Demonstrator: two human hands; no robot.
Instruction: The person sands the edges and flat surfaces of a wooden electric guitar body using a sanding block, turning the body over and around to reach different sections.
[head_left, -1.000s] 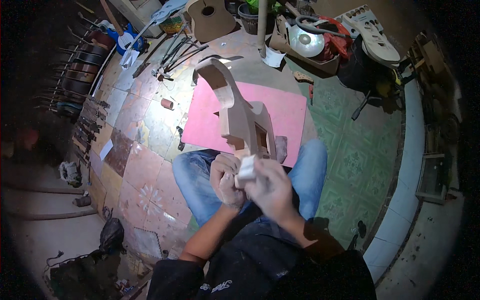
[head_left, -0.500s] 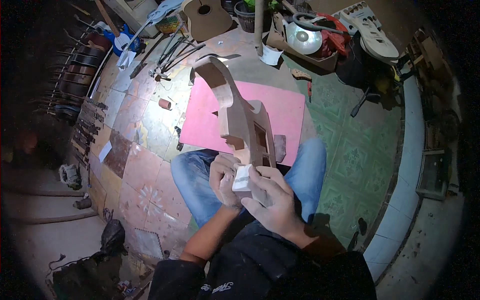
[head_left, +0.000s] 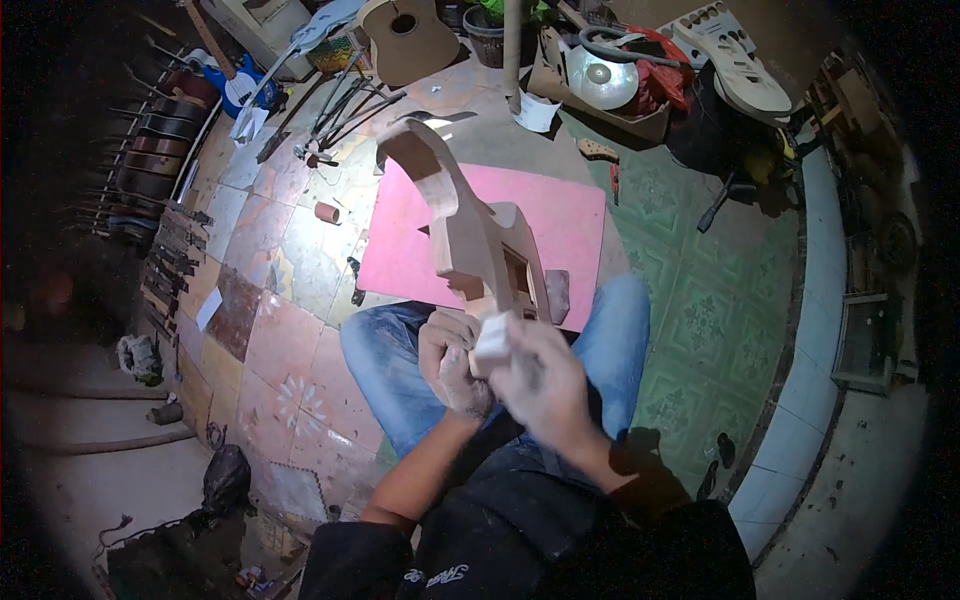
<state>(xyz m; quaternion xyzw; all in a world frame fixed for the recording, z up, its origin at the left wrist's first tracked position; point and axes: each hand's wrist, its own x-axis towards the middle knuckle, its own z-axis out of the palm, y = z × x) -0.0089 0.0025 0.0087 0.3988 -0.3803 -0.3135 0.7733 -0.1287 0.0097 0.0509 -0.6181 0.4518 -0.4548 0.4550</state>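
Observation:
An unfinished wooden guitar body (head_left: 470, 225) stands on edge between my knees, its horn pointing away from me over a pink mat (head_left: 560, 225). My left hand (head_left: 450, 362) grips the body's near end. My right hand (head_left: 535, 385) is closed on a small pale sanding block (head_left: 492, 337), pressed against the wood next to my left hand. I sit on the tiled floor in blue jeans.
A small acoustic guitar body (head_left: 405, 40), a blue guitar (head_left: 235, 90) and loose tools (head_left: 340, 110) lie ahead on the floor. Guitar necks (head_left: 160, 270) line the left side. A box with a round metal lid (head_left: 600, 80) and a pale guitar body (head_left: 735, 60) sit far right.
My right hand with the block has slid slightly down and back along the near edge of the guitar body. My left hand keeps its hold.

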